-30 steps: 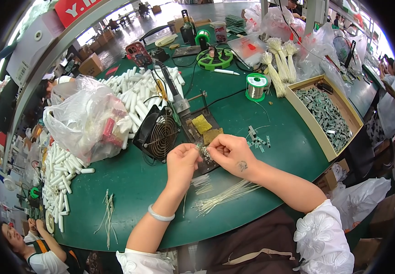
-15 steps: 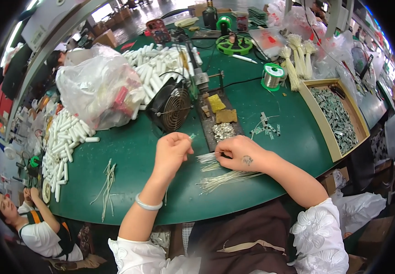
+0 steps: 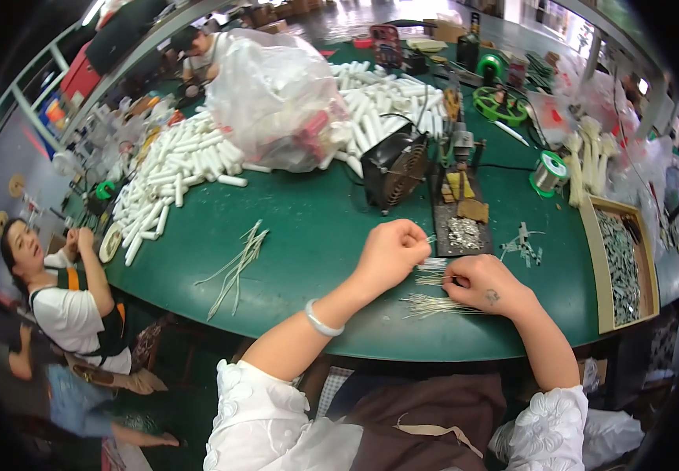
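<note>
My left hand (image 3: 394, 253) is closed in a pinch above the green table, a small pale-green circuit board (image 3: 431, 239) just showing at its fingertips. Beside it, my right hand (image 3: 487, 284) bends down with thumb and fingers pressed together on the ends of thin white wires (image 3: 431, 278); its fingers partly hide them. Closer to the table's front edge lies another bundle of wires (image 3: 434, 306), running under my right wrist. Past both hands is a dark soldering stand (image 3: 474, 245) bearing yellow-brown sponge pieces (image 3: 473, 209) and a heap of silvery solder bits (image 3: 463, 233).
A black fan (image 3: 396, 169) stands left of the stand. White tubes (image 3: 155, 174) and a clear plastic bag (image 3: 273, 102) fill the back left. Several wires (image 3: 239, 267) lie left. Small boards (image 3: 522, 245), a solder spool (image 3: 548, 174) and a parts box (image 3: 602, 306) sit right. A co-worker (image 3: 73, 298) sits far left.
The view has swung left, so the table and things on it appear farther right. My left hand stays pinched and is now closer to the right hand, which remains at the wires.
</note>
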Tool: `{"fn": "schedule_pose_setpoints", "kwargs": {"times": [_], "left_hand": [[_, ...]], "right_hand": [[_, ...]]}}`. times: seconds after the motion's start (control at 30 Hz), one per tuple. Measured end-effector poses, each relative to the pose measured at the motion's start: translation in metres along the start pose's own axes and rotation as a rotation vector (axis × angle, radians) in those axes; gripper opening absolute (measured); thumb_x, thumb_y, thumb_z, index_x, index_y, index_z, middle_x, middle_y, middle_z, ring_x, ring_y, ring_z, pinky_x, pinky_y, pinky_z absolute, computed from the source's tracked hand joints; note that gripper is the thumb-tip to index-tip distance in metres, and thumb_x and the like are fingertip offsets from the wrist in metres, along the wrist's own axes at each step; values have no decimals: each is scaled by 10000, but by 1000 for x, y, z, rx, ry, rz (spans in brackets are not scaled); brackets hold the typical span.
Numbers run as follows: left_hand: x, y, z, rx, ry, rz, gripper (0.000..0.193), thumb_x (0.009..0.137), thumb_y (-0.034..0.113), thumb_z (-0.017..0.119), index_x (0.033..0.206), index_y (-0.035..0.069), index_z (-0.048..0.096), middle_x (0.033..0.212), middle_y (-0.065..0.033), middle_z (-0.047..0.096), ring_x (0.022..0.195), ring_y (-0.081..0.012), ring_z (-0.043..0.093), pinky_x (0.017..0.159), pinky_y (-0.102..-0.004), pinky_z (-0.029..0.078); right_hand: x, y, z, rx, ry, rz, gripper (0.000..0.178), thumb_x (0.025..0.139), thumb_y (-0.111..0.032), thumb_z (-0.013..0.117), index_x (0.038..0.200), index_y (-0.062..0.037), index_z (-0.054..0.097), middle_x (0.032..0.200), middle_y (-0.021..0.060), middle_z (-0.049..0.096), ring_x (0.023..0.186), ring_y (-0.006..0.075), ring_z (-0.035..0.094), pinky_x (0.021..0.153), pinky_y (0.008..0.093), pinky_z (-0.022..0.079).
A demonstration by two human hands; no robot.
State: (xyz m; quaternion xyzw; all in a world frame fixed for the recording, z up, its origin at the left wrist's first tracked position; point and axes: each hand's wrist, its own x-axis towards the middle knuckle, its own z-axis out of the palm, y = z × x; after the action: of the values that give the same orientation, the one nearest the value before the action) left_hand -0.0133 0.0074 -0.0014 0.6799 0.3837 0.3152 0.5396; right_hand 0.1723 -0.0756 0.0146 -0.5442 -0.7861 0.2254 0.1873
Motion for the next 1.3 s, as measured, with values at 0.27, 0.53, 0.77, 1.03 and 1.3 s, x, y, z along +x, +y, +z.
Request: {"fn": "schedule_pose_setpoints", "kwargs": {"times": [0.27,0.53,0.77,1.03,1.3], "left_hand": [[-2,-2,-2,71,8,-12,107,805,84,608,856,-10,611,659,-39,638,591,-64,582,519,-210,461],[-4,4,2,188,-145,-23,112,812,56,620,855,-48,621,720,-78,666,662,-101,623,609,-232,492],[-3,8,9,-117,-269,-222,119,869,71,589,928,-32,600,808,-84,660,730,-124,635,662,-233,512],[-5,11,8,-188,-332,-268,115,893,75,569,952,-21,587,813,-98,666,719,-141,639,651,-239,507],[-6,11,12,-192,-333,-256,107,878,70,593,930,-23,588,784,-90,661,682,-127,628,627,-234,504]], "right_hand": [[0,5,7,-41,10,-90,104,770,-150,594,782,-47,593,692,126,602,645,325,596,593,398,471],[-2,13,2,-92,116,-175,74,769,-113,601,799,-59,560,715,109,583,668,318,597,585,396,476],[-3,14,-5,-105,278,-185,87,770,-141,597,770,-58,568,718,100,604,656,297,617,569,393,493],[-4,17,-5,-102,309,-211,102,756,-112,624,823,-63,564,724,72,597,629,269,606,537,365,482],[-2,19,-2,-105,362,-233,99,768,-149,608,798,-57,584,714,89,608,629,275,617,545,372,487]]}}
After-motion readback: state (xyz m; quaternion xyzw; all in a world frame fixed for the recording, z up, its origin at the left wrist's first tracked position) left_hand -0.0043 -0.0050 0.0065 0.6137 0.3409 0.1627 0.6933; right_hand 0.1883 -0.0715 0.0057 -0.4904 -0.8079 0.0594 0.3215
